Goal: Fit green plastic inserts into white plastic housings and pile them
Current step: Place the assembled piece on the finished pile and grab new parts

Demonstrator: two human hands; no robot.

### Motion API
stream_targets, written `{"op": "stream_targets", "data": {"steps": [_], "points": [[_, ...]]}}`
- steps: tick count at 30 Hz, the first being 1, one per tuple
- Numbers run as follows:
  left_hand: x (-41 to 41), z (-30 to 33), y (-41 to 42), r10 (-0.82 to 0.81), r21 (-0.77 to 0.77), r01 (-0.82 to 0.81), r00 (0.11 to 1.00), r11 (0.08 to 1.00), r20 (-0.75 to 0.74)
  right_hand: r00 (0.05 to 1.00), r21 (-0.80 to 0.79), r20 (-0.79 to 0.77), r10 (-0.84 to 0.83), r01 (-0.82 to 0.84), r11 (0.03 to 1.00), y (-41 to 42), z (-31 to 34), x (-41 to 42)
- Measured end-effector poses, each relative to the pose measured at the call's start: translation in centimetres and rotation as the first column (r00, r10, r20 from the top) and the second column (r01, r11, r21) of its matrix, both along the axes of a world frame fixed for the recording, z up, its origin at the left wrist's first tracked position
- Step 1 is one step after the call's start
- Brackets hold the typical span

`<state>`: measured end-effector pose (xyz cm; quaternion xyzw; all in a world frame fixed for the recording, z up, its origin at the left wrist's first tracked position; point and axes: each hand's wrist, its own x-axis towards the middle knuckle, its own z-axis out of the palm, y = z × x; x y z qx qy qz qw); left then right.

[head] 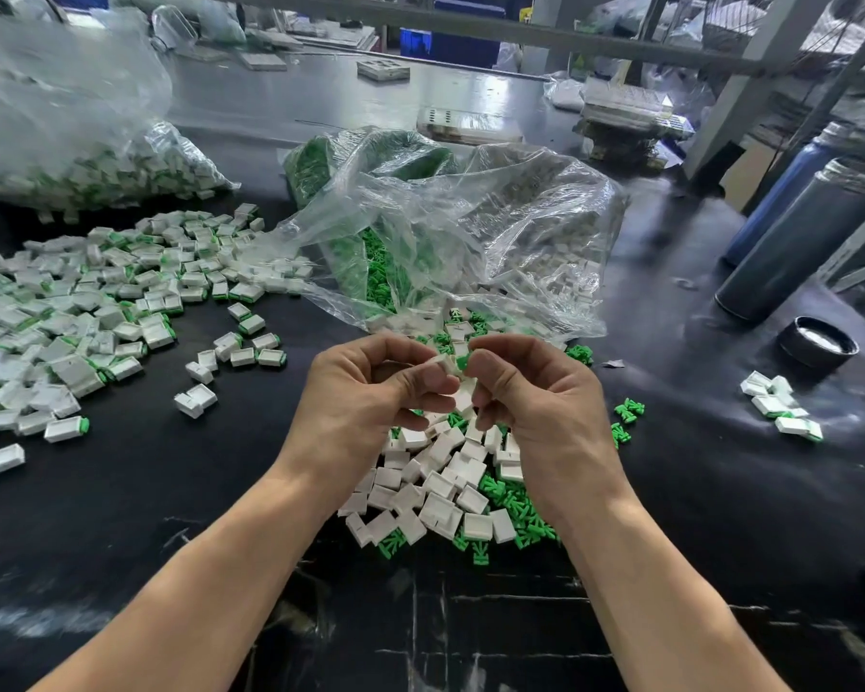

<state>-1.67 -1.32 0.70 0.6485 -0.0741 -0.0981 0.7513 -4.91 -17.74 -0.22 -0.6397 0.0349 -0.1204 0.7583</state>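
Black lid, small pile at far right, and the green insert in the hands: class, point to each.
black lid [818,340]: head view, on its pale top.
small pile [780,407]: head view, on a white housing.
green insert [462,362]: head view, on its exposed end.

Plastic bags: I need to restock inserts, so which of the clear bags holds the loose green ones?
The middle bag, lying open behind the hands, shows solid green inside. The far-left bag holds white housings with green already fitted.

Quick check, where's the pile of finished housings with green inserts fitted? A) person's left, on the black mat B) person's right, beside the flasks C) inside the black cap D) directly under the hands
A: the assembled pieces spread over the black mat on the person's left; loose housings lie under the hands.
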Motion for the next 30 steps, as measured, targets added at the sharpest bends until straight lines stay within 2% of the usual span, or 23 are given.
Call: {"op": "stream_targets", "data": {"steps": [6,12,20,27,30], "points": [[0.1,-0.3,-0.1,-0.014,0.036,0.012,0.999,0.999,0.032,0.999,-0.075,-0.004,-0.034,0.033,0.997,-0.1,-0.3,0.1],[0.1,-0.3,-0.1,-0.041,0.054,0.039,0.998,0.998,0.054,0.999,-0.072,-0.005,-0.039,0.038,0.997,0.0,-0.4,0.1],[0.0,-1.1,-0.4,-0.004,0.048,-0.001,0.995,0.999,0.096,0.995,-0.143,0.037,-0.089,0.093,0.985,0.6,-0.4,-0.2],[0.0,-1.1,-0.2,0.025,0.082,-0.038,0.987,0.996,0.157,0.999,-0.150,-0.035,0.007,-0.012,0.989,-0.2,0.0,-0.2],[0.0,-0.9,0.1,0.004,0.116,-0.025,0.984,0.993,0.176,0.999,-0.212,-0.032,0.032,-0.038,0.977,-0.3,0.0,-0.1]]}}
